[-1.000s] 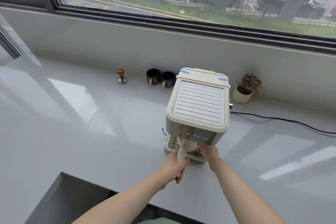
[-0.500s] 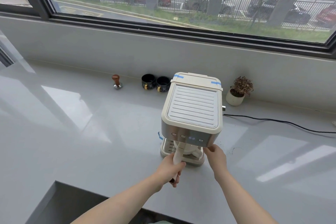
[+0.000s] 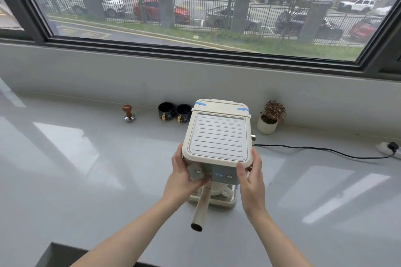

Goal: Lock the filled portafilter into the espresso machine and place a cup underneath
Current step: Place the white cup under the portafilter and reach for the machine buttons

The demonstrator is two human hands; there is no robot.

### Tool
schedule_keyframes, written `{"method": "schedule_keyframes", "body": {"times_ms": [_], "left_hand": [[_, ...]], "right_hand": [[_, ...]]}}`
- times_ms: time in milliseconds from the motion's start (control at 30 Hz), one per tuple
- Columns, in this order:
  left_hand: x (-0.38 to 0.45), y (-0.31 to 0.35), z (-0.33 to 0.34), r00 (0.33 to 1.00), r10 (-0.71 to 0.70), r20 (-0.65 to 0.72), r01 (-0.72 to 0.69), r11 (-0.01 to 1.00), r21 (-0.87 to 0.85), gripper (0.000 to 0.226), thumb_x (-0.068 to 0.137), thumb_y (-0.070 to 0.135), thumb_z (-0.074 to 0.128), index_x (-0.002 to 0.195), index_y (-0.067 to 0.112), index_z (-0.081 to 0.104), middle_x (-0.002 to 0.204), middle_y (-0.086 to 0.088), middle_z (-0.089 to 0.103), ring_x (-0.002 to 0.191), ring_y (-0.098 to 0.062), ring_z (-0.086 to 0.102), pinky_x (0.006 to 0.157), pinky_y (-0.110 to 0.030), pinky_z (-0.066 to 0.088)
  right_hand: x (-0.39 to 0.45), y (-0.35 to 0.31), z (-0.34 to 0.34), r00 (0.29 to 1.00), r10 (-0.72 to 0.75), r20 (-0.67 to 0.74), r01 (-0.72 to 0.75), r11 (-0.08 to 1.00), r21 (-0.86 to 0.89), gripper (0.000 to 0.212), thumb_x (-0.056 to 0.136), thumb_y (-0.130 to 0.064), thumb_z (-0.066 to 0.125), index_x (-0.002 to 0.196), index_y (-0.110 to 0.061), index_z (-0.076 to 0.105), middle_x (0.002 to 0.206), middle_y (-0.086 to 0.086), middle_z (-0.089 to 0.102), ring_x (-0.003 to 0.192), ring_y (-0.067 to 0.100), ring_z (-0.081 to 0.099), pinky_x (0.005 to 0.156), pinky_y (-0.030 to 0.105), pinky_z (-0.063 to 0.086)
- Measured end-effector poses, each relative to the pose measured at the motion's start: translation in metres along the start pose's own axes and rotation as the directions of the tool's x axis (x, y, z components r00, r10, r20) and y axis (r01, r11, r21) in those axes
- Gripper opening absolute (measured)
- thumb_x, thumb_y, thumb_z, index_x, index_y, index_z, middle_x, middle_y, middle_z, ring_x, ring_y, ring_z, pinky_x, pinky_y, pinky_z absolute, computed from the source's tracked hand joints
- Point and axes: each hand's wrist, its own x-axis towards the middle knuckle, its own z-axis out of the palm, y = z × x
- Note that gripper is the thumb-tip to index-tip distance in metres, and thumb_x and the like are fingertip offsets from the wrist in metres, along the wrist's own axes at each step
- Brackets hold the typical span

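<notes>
A cream espresso machine [image 3: 217,136] stands on the grey counter [image 3: 86,180]. The portafilter [image 3: 200,207] sits in the machine's front, its cream handle pointing toward me, free of any hand. A white cup [image 3: 219,189] rests on the drip tray [image 3: 225,202] under the machine's head, partly hidden. My left hand [image 3: 184,174] clasps the machine's front left corner, thumb on the silver button panel. My right hand [image 3: 249,172] clasps the front right corner, thumb on the panel's edge.
Two black cups [image 3: 174,111] and a wooden-knobbed tamper [image 3: 128,112] stand by the back wall, left of the machine. A small potted plant [image 3: 270,118] stands to its right. A black power cable [image 3: 321,149] runs right to a socket strip [image 3: 390,149]. The counter's near edge drops at lower left.
My left hand let go of the portafilter handle and rose to the machine's front left corner. My right hand came up from the drip tray area to the front right corner.
</notes>
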Motion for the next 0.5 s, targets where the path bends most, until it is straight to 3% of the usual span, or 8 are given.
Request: {"method": "schedule_keyframes", "body": {"times_ms": [100,167,267,500], "left_hand": [[0.004,-0.008,-0.001,0.992,0.098,-0.074,-0.083,0.980,0.181,0.112,0.057,0.033,0.088,0.135,0.040,0.008,0.153,0.003,0.017,0.104,-0.026,0.063,0.064,-0.040,0.055],[0.007,-0.011,0.000,0.985,0.157,-0.070,-0.137,0.963,0.233,0.113,0.058,0.031,0.089,0.135,0.041,0.006,0.155,-0.007,0.015,0.102,-0.031,0.064,0.063,-0.046,0.057],[0.010,-0.011,0.000,0.977,0.210,-0.037,-0.192,0.943,0.272,0.108,0.060,0.029,0.087,0.133,0.041,0.008,0.152,-0.009,0.022,0.099,-0.033,0.063,0.062,-0.047,0.058],[0.009,-0.015,-0.001,0.977,0.204,-0.063,-0.184,0.954,0.237,0.096,0.059,0.024,0.088,0.127,0.039,0.022,0.138,-0.002,0.039,0.099,-0.025,0.062,0.064,-0.043,0.057]], "right_hand": [[-0.005,0.005,0.011,0.991,-0.130,0.004,0.129,0.978,-0.164,0.089,0.075,-0.045,0.072,0.144,-0.040,0.017,0.151,-0.003,0.033,0.138,0.015,0.030,0.110,0.035,0.031],[-0.006,0.008,0.017,0.979,-0.203,-0.017,0.194,0.953,-0.235,0.092,0.072,-0.034,0.079,0.141,-0.039,0.019,0.149,0.006,0.033,0.136,0.021,0.033,0.108,0.041,0.036],[-0.004,0.012,0.021,0.968,-0.239,-0.075,0.211,0.940,-0.267,0.086,0.072,-0.027,0.080,0.135,-0.039,0.023,0.147,0.008,0.033,0.133,0.024,0.034,0.104,0.048,0.041],[-0.002,0.019,0.022,0.956,-0.279,-0.089,0.231,0.906,-0.356,0.081,0.069,-0.029,0.082,0.130,-0.035,0.029,0.147,0.006,0.035,0.129,0.025,0.038,0.088,0.042,0.051]]}}
